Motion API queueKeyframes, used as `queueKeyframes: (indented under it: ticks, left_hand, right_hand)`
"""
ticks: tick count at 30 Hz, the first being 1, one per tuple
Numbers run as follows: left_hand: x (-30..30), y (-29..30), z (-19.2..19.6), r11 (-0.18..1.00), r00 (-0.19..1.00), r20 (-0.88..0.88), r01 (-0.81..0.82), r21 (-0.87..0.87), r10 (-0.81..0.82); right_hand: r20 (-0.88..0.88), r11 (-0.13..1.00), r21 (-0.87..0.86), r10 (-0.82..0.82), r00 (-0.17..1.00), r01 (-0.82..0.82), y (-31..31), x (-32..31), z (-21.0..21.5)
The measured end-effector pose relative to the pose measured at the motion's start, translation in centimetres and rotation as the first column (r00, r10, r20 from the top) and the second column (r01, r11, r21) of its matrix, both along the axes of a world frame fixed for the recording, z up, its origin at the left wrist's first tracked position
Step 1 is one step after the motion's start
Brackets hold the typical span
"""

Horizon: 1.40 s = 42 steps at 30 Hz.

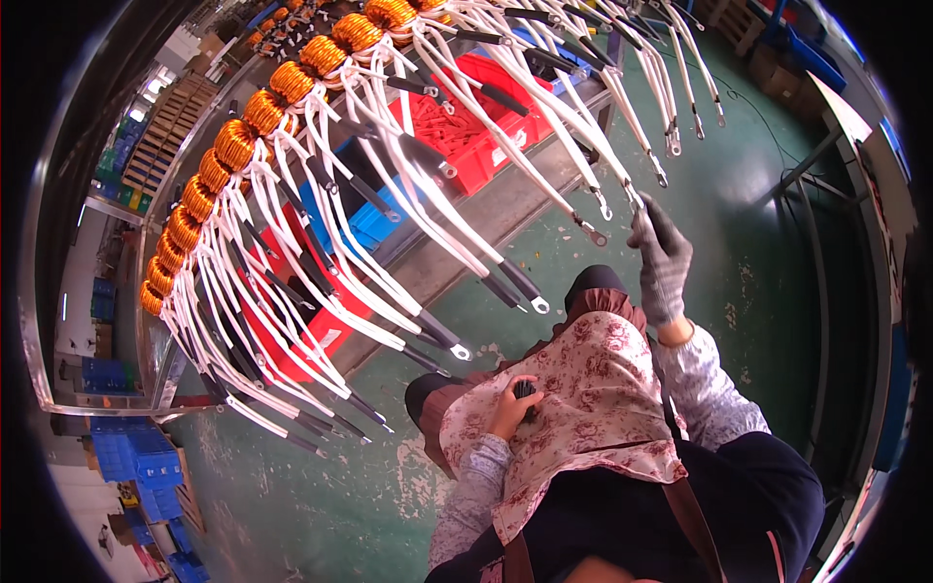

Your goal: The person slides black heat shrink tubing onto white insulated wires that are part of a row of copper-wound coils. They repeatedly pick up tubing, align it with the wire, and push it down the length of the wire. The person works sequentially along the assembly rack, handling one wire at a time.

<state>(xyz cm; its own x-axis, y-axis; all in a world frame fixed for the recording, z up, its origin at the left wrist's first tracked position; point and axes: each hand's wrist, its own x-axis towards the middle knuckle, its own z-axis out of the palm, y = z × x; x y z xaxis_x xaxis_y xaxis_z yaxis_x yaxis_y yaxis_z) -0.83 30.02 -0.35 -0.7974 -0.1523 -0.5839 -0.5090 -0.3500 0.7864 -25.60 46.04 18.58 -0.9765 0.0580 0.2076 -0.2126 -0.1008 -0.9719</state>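
My right hand, in a grey glove, is raised at the hanging row of white cables. Its fingers pinch one white cable close to the metal lug at its end. My bare left hand rests against the flowered apron, closed around a small bunch of black sleeves. The cables run down from a curved row of copper-wound coils. Many cable ends carry metal lugs, and black sleeves cover parts of several cables.
Behind the cables, a red bin of small red parts stands on a metal bench beside a blue bin. Another red bin is partly hidden. Blue crates are stacked at the left, and a table frame stands at the right.
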Motion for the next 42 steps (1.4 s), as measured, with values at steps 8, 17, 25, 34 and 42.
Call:
queueKeyframes:
  ticks: [8, 17, 25, 34, 42]
  left_hand:
    - [0.4, 0.0, -1.1, 0.998, 1.0, -0.004, 0.005, -0.055, -0.005]
    - [0.4, 0.3, -0.1, 1.0, 0.999, 0.042, -0.002, -0.027, 0.003]
    - [0.4, 0.4, -0.8, 0.999, 0.999, 0.037, 0.003, -0.052, -0.001]
    - [0.4, 0.6, -0.7, 0.999, 0.998, 0.041, -0.038, 0.011, 0.037]
    - [0.3, 0.6, 0.1, 1.0, 0.998, 0.054, -0.02, -0.004, 0.02]
  right_hand:
    - [0.0, 0.971, 0.152, 0.189, 0.982, -0.186, -2.1, -0.1, -0.1]
    - [0.06, 0.441, -0.729, 0.803, 0.593, -0.524, -2.0, -2.7, -0.8]
    - [0.1, 0.358, -0.828, 0.852, 0.514, -0.432, -2.0, -3.3, 0.3]
    - [-0.21, 0.968, 0.249, 0.071, 0.975, -0.016, -2.6, -1.6, -1.5]
    - [-0.307, -0.222, -0.916, 0.924, 0.227, -0.333, -2.2, -4.9, 1.9]
